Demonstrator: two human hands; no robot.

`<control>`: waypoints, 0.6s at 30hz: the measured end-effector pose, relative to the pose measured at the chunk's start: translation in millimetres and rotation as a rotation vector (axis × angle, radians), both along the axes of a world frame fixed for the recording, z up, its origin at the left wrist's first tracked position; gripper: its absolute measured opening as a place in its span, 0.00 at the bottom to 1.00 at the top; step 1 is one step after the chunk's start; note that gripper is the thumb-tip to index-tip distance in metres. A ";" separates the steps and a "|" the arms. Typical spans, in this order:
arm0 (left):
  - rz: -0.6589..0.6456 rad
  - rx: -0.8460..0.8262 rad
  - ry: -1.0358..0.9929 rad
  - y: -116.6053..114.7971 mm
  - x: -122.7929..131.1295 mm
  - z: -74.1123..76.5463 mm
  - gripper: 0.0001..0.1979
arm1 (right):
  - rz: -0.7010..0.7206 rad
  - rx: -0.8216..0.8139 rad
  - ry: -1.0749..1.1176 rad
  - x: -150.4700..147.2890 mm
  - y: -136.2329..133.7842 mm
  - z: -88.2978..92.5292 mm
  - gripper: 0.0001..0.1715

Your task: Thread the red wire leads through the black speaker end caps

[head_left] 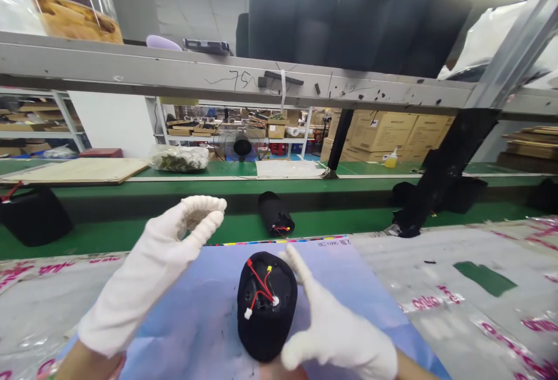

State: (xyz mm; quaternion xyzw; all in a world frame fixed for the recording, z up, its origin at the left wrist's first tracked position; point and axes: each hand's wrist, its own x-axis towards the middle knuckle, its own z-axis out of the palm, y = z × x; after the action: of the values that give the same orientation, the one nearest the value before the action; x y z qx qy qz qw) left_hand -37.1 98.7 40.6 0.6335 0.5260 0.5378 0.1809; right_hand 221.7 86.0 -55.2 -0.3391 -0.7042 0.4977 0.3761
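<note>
A black fabric-covered speaker-like cylinder [265, 333] stands on the blue sheet in front of me, its end face turned up towards me. From a hole in that face come red wires [260, 287] with small red, yellow and white connectors. My right hand [335, 327], in a white glove, curves around the cylinder's right side, fingers at its far edge and thumb near its front. My left hand [187, 229], also gloved, is raised to the left, apart from the cylinder. Its thumb and fingertips are pinched together; anything between them is too small to make out.
Another black cylinder [275, 212] with wires lies on the green conveyor belt [235, 226] beyond the blue sheet [192, 310]. A further black piece [32, 214] is at left. A metal shelf [174, 72] crosses overhead, with a black-wrapped post [449, 165] at right. A green scrap [485, 278] lies right.
</note>
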 end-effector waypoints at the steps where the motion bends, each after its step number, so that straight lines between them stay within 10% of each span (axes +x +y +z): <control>1: 0.012 0.020 -0.031 -0.5 -2.9 2.7 0.12 | 0.097 -0.074 0.094 -11.9 1.6 -4.3 0.72; 4: 0.068 0.058 -0.146 -4.2 -9.9 10.3 0.13 | 0.133 -0.097 0.265 -57.8 24.6 -6.8 0.64; 10: 0.133 0.138 -0.353 -17.3 -19.4 19.3 0.14 | -0.394 0.117 0.141 -147.4 141.2 2.1 0.67; 14: 0.032 0.217 -0.325 -23.1 -17.6 22.8 0.08 | -0.476 0.172 -0.038 -179.3 188.9 1.1 0.29; 18: -0.068 0.253 -0.273 -18.6 -22.0 19.7 0.07 | -0.486 0.191 -0.213 -163.8 197.0 -0.7 0.21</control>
State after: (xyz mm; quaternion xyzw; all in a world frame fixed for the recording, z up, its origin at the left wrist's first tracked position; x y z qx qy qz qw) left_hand -59.1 80.1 60.3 0.5898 0.4032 0.6741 0.1874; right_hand 57.9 283.0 -55.9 -0.5113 -0.6817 0.2858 0.4384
